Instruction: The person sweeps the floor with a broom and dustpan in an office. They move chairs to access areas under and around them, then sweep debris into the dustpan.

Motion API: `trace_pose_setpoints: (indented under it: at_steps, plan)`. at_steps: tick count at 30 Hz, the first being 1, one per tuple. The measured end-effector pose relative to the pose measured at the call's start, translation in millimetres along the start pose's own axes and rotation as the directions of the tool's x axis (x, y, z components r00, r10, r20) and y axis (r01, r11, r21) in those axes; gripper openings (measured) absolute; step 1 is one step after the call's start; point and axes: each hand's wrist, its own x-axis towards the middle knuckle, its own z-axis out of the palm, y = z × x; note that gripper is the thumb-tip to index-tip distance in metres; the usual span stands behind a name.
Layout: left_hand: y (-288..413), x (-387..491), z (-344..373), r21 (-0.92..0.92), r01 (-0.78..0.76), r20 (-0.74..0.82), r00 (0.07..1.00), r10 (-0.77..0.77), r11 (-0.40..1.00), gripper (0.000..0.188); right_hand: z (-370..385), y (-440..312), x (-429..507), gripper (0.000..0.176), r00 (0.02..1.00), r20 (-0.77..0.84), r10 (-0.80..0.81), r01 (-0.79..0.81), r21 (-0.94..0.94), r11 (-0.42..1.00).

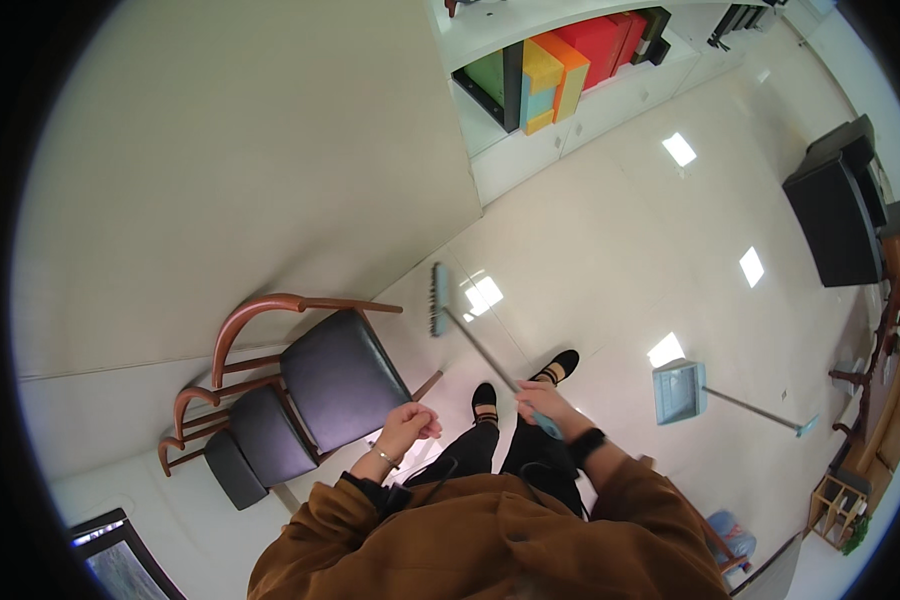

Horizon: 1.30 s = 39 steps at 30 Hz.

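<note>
My right hand grips the handle of a small broom near its pale blue end grip. The pale blue broom head, with dark bristles along its left side, is slightly blurred. It lies over the tiled floor, between the wall and a chair. My left hand has its fingers curled in, with nothing visible in them. It hangs beside the front edge of the nearest chair's dark seat. A pale blue long-handled dustpan rests on the floor to the right, apart from both hands.
Several wooden armchairs line the wall on the left. Ahead, a white cabinet holds colourful boxes and binders. A black cabinet-like object stands at right, near wooden seating. A plastic bag lies at lower right.
</note>
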Motion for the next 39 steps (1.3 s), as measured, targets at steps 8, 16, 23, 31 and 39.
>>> trace_pose_setpoints:
  at_steps: [8, 16, 23, 31, 39]
  plan:
    - [43.5, -1.2, 36.9, 0.015, 0.053, -0.189, 0.981, -0.049, 0.998, 0.013, -113.2, -112.4, 56.9, 0.009, 0.980, -0.172, -0.103, 0.114, 0.058, 0.992]
    - [91.5, 49.5, 109.9, 0.059, 0.032, -0.048, 0.998, -0.029, 0.998, 0.014, -291.8, -167.4, -82.9, 0.019, 0.769, -0.625, -0.134, 0.219, 0.061, 0.974]
    - [122.2, 91.8, 142.6, 0.041, -0.023, 0.085, 0.996, 0.019, 0.999, 0.014, -264.6, -138.5, -114.2, 0.058, 0.636, -0.703, -0.317, 0.215, -0.233, 0.948]
    - [171.5, 128.7, 161.6, 0.127, -0.026, 0.134, 0.991, 0.009, 0.992, 0.015, -168.9, -101.9, -83.5, 0.056, 0.927, -0.366, -0.085, 0.035, -0.142, 0.989]
    - [241.6, 194.5, 150.7, 0.223, 0.004, 0.236, 0.970, -0.058, 0.975, 0.014, -238.2, -129.3, -90.0, 0.055, 0.692, -0.721, 0.022, 0.031, 0.060, 0.998]
